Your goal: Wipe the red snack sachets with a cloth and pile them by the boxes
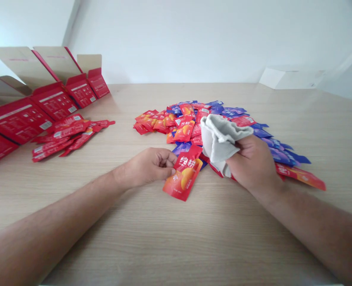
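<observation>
Down my head view, the left hand has thumb and fingers pinched together on the left edge of a red packet, its front, with orange fruit and white lettering, facing up to me! That packet is at the near side of the mixed pile of red and blue-purple packets, covering part of a purple one; whether its lower end touches the table, I cannot tell. Over to my right hand, closed firmly on a bunched pale grey cloth, held in front of the pile and hiding some of it. Off to my left, a smaller heap of red packets lies just beside a row of red boxes, flaps standing open. At the back right sits a white object near the wall.
</observation>
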Available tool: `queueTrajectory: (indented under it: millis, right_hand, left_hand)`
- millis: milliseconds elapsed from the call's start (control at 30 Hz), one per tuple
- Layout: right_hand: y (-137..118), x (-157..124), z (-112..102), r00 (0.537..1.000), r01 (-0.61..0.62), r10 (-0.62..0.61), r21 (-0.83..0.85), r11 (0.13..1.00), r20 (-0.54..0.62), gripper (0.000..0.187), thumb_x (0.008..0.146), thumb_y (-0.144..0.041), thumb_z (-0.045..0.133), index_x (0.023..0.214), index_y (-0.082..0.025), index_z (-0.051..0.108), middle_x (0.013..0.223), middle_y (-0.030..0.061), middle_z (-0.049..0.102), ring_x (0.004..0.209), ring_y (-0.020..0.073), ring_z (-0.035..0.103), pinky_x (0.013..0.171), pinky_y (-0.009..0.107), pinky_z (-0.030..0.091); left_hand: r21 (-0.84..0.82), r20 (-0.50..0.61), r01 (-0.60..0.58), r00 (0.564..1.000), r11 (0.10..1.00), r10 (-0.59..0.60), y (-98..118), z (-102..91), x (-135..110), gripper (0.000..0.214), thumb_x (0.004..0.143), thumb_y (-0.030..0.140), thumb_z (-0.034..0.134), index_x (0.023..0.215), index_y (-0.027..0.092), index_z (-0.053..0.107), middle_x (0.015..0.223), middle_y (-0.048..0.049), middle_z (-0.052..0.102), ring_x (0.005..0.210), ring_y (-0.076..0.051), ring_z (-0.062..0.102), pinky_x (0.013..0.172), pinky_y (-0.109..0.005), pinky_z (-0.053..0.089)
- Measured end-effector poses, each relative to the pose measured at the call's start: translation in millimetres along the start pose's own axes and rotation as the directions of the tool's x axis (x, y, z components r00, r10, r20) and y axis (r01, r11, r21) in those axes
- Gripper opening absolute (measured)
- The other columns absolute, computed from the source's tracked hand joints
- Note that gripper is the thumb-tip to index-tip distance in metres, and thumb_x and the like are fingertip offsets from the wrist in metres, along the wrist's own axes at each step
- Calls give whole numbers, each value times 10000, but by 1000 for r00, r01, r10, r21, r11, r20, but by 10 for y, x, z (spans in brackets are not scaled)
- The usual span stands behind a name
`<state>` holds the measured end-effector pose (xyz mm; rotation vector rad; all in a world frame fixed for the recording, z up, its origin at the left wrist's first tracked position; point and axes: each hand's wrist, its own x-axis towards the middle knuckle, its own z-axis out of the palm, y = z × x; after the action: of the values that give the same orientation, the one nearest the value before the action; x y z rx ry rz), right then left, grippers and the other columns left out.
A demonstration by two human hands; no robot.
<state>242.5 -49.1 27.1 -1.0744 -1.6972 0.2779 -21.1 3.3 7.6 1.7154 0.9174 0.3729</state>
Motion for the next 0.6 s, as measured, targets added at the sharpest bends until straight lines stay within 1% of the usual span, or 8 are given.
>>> queueTrajectory:
  millis: [67,100,167,267,333,400,500,600]
  right_hand:
    - [24,26,4,999,-7,8,20,1000,-51,126,932,-319,723,1047,-268,739,1038,43,772,1077,267,707,973,445,580]
    - [43,32,5,997,-18,20,28,999,-76,146,935,-326,724,1069,-268,740,1053,37,775,1078,262,710,977,446,581]
    - [84,37,4,992,-45,50,42,998,-117,203,942,-337,721,1134,-271,732,1092,26,776,1058,248,720,959,438,594]
    - [107,42,0,988,-61,65,34,998,-137,203,941,-337,724,1129,-263,742,1100,26,779,1048,243,728,957,434,598]
    - [77,46,-2,992,-53,53,11,999,-110,158,934,-337,732,1065,-254,760,1070,31,785,1059,250,728,971,438,592]
    - [29,47,-5,997,-49,48,-9,999,-67,135,932,-347,730,1016,-250,771,1024,35,794,1038,259,736,944,433,603]
    - [-17,34,-10,998,-64,64,-21,998,-13,131,926,-372,732,967,-258,783,989,37,802,992,274,750,886,425,621]
    - [-4,13,-10,996,-79,79,-1,997,32,123,919,-385,735,959,-280,784,1051,29,799,1010,281,749,890,423,617]
  left_hand:
    - [38,5,-35,999,999,35,16,-22,-30,236,837,340,689,1005,174,700,805,8,708,680,-112,608,635,-224,472]
    - [71,2,-63,998,995,63,29,-32,-46,220,843,338,683,982,170,710,823,-2,711,708,-123,618,661,-233,485]
    - [151,-14,-158,987,976,162,56,-47,-78,167,842,322,683,891,165,716,833,-20,702,753,-138,625,700,-247,499]
    - [244,-20,-334,937,910,349,74,-58,-116,108,843,278,704,843,174,734,889,-44,676,844,-155,628,785,-269,512]
    - [285,-17,-396,909,873,417,72,-56,-133,83,860,250,704,837,192,758,910,-42,644,879,-151,614,807,-263,506]
    - [307,1,-432,891,848,454,66,-49,-139,107,887,209,678,819,200,761,884,-29,623,846,-131,604,768,-238,494]
    - [287,92,-498,865,818,494,58,-35,-122,153,905,116,621,826,181,734,819,-16,647,747,-102,604,698,-213,473]
    - [263,167,-532,847,805,505,41,-17,-83,172,891,63,595,830,166,719,809,-24,669,721,-102,611,677,-211,471]
